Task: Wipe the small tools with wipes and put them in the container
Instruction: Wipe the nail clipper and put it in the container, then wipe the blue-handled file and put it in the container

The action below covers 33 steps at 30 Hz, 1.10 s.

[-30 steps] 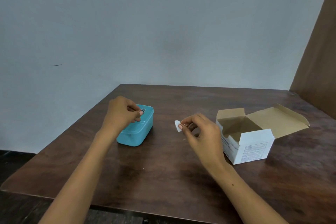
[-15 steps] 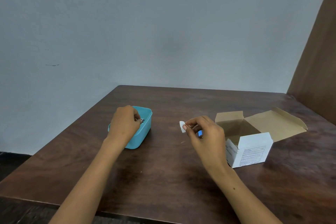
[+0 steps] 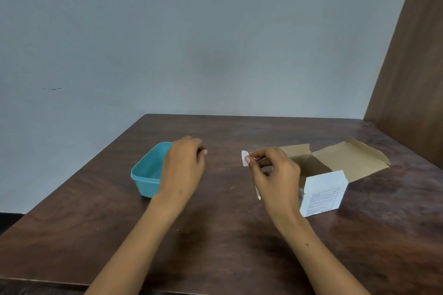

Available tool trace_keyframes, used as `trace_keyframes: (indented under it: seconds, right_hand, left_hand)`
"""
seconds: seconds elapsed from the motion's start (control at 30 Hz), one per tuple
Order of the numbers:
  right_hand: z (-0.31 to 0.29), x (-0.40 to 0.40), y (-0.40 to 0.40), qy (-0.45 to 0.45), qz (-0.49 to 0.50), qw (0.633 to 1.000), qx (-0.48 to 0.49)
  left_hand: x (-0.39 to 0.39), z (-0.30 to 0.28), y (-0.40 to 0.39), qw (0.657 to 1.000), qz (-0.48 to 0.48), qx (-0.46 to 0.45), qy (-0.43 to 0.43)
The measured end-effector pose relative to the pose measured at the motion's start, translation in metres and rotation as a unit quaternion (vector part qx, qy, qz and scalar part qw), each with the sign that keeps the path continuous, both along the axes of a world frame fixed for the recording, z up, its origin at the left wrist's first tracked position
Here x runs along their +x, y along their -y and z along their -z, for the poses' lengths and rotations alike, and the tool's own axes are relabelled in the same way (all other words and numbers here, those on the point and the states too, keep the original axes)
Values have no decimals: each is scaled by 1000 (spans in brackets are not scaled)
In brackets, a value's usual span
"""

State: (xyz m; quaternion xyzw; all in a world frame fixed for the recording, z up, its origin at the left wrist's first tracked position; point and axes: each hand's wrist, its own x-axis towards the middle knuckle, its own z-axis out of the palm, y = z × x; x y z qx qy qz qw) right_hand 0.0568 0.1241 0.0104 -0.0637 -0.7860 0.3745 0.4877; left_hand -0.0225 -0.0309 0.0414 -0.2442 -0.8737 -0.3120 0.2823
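Observation:
A teal plastic container (image 3: 146,176) stands open on the dark wooden table (image 3: 215,235), left of centre. My left hand (image 3: 184,165) hovers over the container's right side with its fingers curled; no tool shows in it, and it hides part of the container's inside. My right hand (image 3: 275,175) is raised at the middle of the table, thumb and forefinger pinching a small white wipe (image 3: 244,158). A thin pale strip (image 3: 258,193) pokes out under that hand; I cannot tell what it is.
An open white cardboard box (image 3: 323,195) with brown flaps folded back stands just right of my right hand. A brown wooden panel (image 3: 412,79) rises at the table's right side. A grey wall runs along the far edge.
My left hand held a small metal tool above the container, lowered it inside, and has now shifted right with no tool showing. My right hand kept hold of the wipe.

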Motion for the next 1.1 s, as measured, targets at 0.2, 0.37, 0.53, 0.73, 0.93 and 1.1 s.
trace_keyframes:
  seconds: [0.2,0.37,0.53,0.73,0.93,1.1]
  right_hand:
    - [-1,1,-3,-2,20,1000,-4]
    - [-1,1,-6,-17,32,999,-15]
    - [0,0,-9,-16,33,999,-21]
    - [2,0,-7,-7,23,1000,-8]
    - [3,-1,-6,9,24,1000,-5]
    - [4,-2,-5,36,22,999,6]
  left_hand:
    - [5,26,-40,984,128,-97,72]
    - [0,39,-56,923,276,-250,99]
    - [-6,47,-54,910,306,-270,72]
    - [-16,46,-41,926,280,-238,86]
    - [-24,47,-28,931,253,-230,131]
    - [-20,45,-25,940,234,-220,116]
